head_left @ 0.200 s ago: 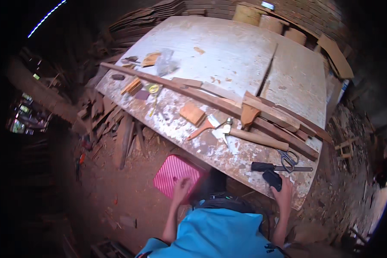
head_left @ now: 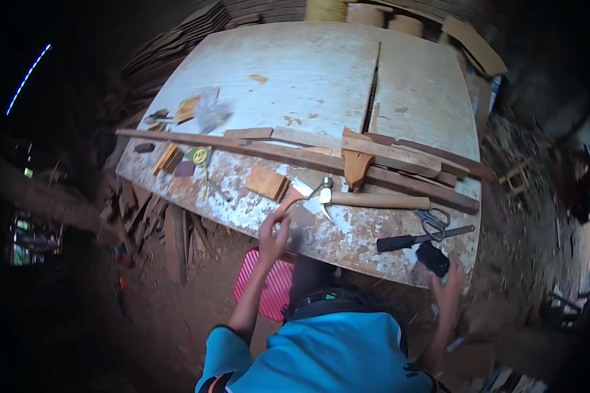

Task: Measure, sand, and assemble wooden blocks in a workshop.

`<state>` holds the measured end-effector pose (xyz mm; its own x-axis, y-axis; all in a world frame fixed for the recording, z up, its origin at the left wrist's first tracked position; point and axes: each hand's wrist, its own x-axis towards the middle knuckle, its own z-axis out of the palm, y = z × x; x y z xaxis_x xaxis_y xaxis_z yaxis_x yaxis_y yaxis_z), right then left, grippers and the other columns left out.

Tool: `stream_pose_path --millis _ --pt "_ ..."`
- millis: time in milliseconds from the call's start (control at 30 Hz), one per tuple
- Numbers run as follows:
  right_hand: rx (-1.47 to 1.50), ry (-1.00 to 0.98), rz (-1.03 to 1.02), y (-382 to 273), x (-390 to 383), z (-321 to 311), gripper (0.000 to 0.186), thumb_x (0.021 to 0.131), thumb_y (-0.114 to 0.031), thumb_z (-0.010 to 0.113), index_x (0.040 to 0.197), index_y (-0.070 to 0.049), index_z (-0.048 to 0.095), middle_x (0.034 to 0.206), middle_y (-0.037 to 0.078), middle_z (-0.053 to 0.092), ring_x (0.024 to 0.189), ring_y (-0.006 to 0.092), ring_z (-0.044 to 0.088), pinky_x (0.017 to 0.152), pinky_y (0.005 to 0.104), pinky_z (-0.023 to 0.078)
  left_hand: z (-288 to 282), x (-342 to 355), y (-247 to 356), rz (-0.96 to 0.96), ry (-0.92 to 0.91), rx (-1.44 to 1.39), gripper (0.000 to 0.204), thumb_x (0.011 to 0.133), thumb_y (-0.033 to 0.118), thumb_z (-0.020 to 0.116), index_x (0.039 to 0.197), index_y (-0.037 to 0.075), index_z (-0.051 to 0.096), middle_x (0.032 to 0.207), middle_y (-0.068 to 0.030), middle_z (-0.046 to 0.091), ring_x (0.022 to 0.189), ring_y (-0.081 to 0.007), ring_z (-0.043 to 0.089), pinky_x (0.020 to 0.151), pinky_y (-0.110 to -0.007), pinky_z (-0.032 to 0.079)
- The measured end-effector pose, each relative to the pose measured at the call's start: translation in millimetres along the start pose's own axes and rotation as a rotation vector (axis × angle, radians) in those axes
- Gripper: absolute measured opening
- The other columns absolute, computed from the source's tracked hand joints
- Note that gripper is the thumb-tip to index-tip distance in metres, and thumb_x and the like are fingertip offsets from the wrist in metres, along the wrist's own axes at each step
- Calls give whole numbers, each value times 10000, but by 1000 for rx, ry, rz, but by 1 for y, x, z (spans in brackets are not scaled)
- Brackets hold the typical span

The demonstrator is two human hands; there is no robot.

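Observation:
My left hand (head_left: 275,229) is at the near edge of the workbench (head_left: 236,215), loosely curled with fingers apart, fingertips at the handle end of a paintbrush (head_left: 294,196); any grip is unclear. My right hand (head_left: 446,280) is closed on a black object (head_left: 432,259) at the bench's right front. Beside that lie a dark-handled metal tool (head_left: 395,243) and scissors (head_left: 434,221). A claw hammer (head_left: 377,200) rests right of the brush, a small wood block (head_left: 266,183) just behind it.
Long wooden strips (head_left: 242,147) cross the bench. A yellow measuring tape (head_left: 200,156), small blocks (head_left: 169,158) and a plastic bag (head_left: 213,108) lie at left. A pink stool (head_left: 249,288) stands underneath. Scrap timber (head_left: 177,242) leans beside the bench's left.
My left hand has moved up from over the stool to the brush handle at the bench edge. My right hand still holds the black object. The view has shifted and turned slightly.

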<state>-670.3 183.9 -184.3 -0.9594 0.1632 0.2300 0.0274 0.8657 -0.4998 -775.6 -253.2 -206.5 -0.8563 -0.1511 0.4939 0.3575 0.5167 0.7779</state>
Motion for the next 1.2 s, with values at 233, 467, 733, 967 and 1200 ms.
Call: stream_pose_path --millis 233,467,733,967,1200 --pt "566 -89 18 -165 50 52 243 780 -51 604 1016 -5 633 1011 161 627 976 280 599 869 353 461 134 181 24 -239 -31 -857 138 906 68 560 1034 17 569 828 -51 590 760 -133 577 690 -262 484" --pt "34 -124 -545 -278 61 271 256 789 -133 543 1033 -150 617 1193 99 530 1201 300 444 937 402 384 5 157 -52 399 -666 -294 202 741 74 695 924 11 635 869 -120 652 831 -272 615 791 -360 470" --pt "-385 -54 -814 -270 78 289 343 776 -330 649 1028 -102 601 1008 70 554 997 249 514 952 439 390 -54 155 -170 673 -898 241 741 663 494 733 1264 118 519 1274 -130 478 1206 -309 427 1005 -429 350" --pt "398 294 -236 -321 49 267 328 905 -195 559 1134 21 466 951 199 536 883 354 543 828 458 431 -69 150 -196 558 -772 14 737 653 498 734 1239 101 531 1234 -107 509 1194 -298 423 1009 -429 348" --pt "-136 231 37 -323 47 234 330 838 -224 600 1022 29 496 957 256 567 935 390 550 797 444 430 -68 137 -211 701 -716 46 710 697 538 693 1256 135 520 1269 -111 487 1220 -298 405 1022 -427 309"
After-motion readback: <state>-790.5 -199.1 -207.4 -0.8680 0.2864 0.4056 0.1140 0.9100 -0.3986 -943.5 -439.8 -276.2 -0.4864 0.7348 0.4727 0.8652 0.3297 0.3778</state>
